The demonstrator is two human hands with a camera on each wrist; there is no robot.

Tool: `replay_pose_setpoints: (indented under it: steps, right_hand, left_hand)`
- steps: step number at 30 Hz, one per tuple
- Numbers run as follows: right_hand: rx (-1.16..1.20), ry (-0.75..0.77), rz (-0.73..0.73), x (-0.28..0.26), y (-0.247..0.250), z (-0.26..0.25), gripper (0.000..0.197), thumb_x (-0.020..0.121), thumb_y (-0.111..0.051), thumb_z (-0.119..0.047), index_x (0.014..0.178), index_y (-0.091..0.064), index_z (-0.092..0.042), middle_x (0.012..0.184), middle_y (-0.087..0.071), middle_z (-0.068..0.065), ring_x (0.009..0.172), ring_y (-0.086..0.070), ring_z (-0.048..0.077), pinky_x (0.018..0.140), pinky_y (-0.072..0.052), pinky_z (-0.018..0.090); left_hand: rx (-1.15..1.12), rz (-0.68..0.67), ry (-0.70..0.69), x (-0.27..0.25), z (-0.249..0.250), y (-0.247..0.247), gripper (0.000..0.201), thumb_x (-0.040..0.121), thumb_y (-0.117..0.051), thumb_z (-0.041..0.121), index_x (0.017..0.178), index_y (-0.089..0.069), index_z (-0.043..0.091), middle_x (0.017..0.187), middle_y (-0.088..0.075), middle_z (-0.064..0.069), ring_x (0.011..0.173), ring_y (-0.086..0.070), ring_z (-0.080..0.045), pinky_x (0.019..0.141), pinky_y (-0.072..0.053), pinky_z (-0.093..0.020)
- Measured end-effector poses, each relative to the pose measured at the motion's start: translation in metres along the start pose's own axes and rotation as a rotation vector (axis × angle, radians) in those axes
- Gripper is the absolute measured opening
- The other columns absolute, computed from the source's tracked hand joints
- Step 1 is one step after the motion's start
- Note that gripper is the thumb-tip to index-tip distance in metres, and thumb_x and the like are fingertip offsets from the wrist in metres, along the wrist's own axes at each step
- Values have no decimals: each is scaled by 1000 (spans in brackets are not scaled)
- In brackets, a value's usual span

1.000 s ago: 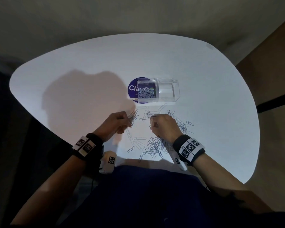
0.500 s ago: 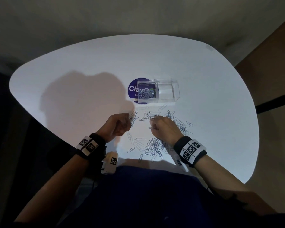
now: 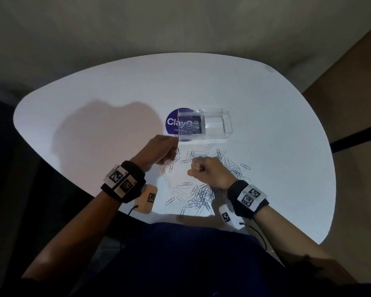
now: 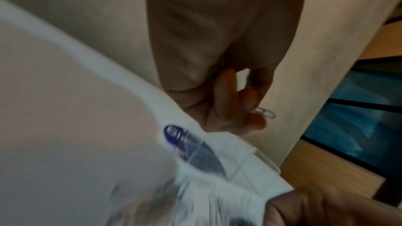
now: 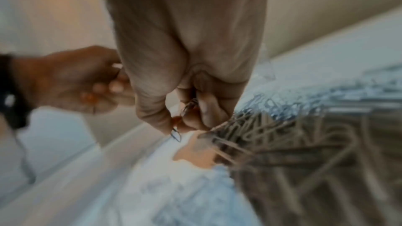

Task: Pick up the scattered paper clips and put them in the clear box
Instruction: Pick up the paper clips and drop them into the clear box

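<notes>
A clear box stands on the white table, with a heap of paper clips in its left half. Loose paper clips lie scattered in front of it. My left hand is raised just left of the box's near corner, fingers curled round paper clips that stick out past the fingertips. My right hand hovers as a fist over the scattered clips, and its fingers pinch a few paper clips.
A round purple sticker lies on the table under the box's left end. The table's near edge runs close to my body. A wooden wall panel stands at the right.
Both hands have lifted off the table with clips. The left hand has moved up and right toward the box's left corner; the right hand has barely shifted.
</notes>
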State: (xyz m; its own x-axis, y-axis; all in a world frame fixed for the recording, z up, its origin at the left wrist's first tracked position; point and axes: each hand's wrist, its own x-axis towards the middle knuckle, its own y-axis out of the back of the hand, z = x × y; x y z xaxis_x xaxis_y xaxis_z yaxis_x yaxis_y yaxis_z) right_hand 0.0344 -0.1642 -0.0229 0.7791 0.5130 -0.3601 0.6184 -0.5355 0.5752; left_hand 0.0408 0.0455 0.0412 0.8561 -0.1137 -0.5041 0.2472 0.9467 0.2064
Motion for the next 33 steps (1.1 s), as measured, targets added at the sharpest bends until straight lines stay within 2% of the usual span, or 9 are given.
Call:
replay_pose_setpoints:
  steps: [4, 8, 11, 14, 17, 20, 23, 26, 33]
  right_hand:
    - [530, -171, -37, 1, 33, -26, 19, 92, -62, -5, 75, -64, 4, 67, -59, 9, 53, -48, 8, 47, -38, 18]
    - [704, -199, 34, 9, 71, -56, 33, 91, -52, 2, 62, -63, -11, 53, -63, -5, 42, -46, 5, 42, -35, 16]
    - [690, -206, 144, 25, 91, -66, 20, 90, -56, 1, 70, -57, -2, 55, -63, 5, 40, -53, 6, 41, -39, 17]
    - [555, -233, 267, 43, 99, -65, 8, 81, -62, 2, 75, -61, -3, 61, -63, 11, 43, -54, 12, 44, -42, 22]
    - [393, -291, 365, 58, 101, -63, 10, 80, -64, -2, 75, -69, 5, 58, -61, 9, 40, -50, 11, 47, -44, 23]
    - [320, -277, 336, 71, 100, -66, 14, 82, -70, -5, 77, -70, 9, 59, -64, 13, 43, -55, 15, 53, -52, 27]
    - [158, -189, 306, 86, 93, -72, 9, 85, -65, -1, 85, -74, -1, 82, -70, 10, 73, -63, 20, 74, -55, 32]
    - [-63, -109, 224, 90, 83, -79, 20, 87, -59, 2, 99, -73, -5, 103, -69, 8, 95, -62, 22, 78, -50, 27]
    - [-148, 6, 280, 77, 66, -72, 27, 81, -57, 4, 93, -73, -13, 104, -73, 9, 97, -66, 28, 82, -56, 39]
  left_hand:
    - [509, 98, -185, 30, 32, 9, 29, 88, -47, 15, 59, -50, 11, 59, -50, -6, 50, -46, -19, 49, -42, -24]
    - [943, 31, -588, 60, 55, 3, 26, 75, -41, 10, 50, -36, 11, 47, -38, -17, 40, -36, -27, 39, -32, -28]
    - [991, 72, -301, 80, 71, -13, 37, 86, -48, 19, 55, -40, 0, 72, -56, -26, 60, -47, -30, 51, -31, -32]
    - [1037, -5, -131, 95, 70, -21, 35, 86, -54, 18, 56, -38, 11, 73, -53, -14, 73, -56, -31, 57, -36, -31]
    - [1010, -12, -160, 97, 68, -19, 10, 79, -55, 5, 73, -62, 5, 86, -66, -11, 84, -62, -30, 64, -46, -33]
    - [780, -5, -228, 91, 62, -4, 26, 75, -54, -3, 92, -71, 5, 102, -71, -11, 94, -62, -27, 75, -44, -28]
    - [627, 185, -372, 70, 56, 9, 26, 76, -51, -3, 91, -73, -1, 95, -73, -16, 89, -67, -30, 78, -47, -30]
    - [504, 349, -274, 50, 40, 18, 22, 81, -52, 2, 86, -72, 10, 82, -71, -4, 76, -66, -22, 79, -51, -29]
    - [622, 261, -187, 4, -36, 14, 17, 82, -56, 12, 90, -70, 15, 84, -72, -4, 77, -65, -21, 75, -51, -31]
